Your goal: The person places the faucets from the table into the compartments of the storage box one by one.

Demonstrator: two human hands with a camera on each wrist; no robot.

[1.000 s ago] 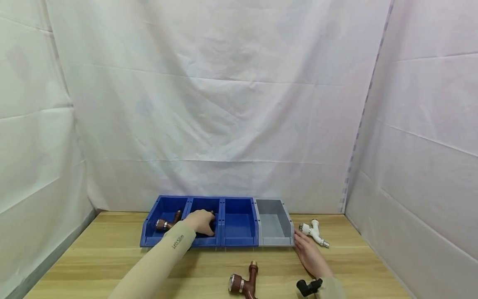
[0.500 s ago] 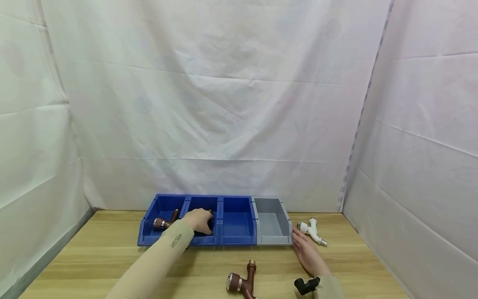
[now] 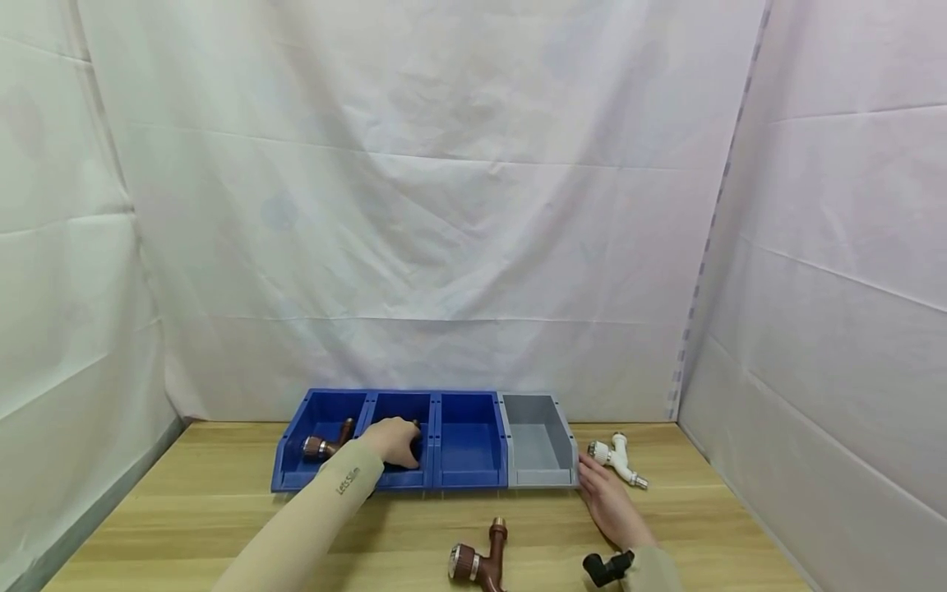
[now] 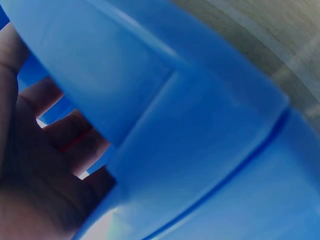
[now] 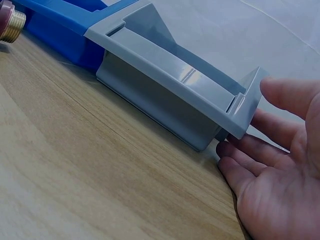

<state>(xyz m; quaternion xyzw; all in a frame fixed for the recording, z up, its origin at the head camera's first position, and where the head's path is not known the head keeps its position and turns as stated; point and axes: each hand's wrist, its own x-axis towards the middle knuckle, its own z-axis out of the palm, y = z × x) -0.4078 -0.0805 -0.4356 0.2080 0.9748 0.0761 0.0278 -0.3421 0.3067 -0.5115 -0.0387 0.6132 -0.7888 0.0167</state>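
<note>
My left hand (image 3: 392, 440) reaches into the second blue bin (image 3: 435, 460) from the left. A brown end of a fitting (image 3: 416, 423) shows just beyond its fingers. In the left wrist view the palm (image 4: 40, 170) is visible, while the blue bin wall (image 4: 175, 115) hides the fingertips, so a grip is unclear. My right hand (image 3: 610, 501) rests its extended fingers against the right side of the grey bin (image 3: 543, 477); the right wrist view shows its fingers (image 5: 245, 160) at the bin's corner. A white tap (image 3: 621, 462) lies just beyond this hand.
The leftmost blue bin (image 3: 284, 460) holds a brown tap (image 3: 325, 444). Another brown tap (image 3: 484, 563) lies on the wooden table (image 3: 414, 534) near the front. The third blue bin (image 3: 471, 477) joins the grey one. White sheets (image 3: 444, 247) enclose the back and sides.
Both hands keep almost the same positions on the bins. The whole head view shifts slightly; no object visibly moves on the table.
</note>
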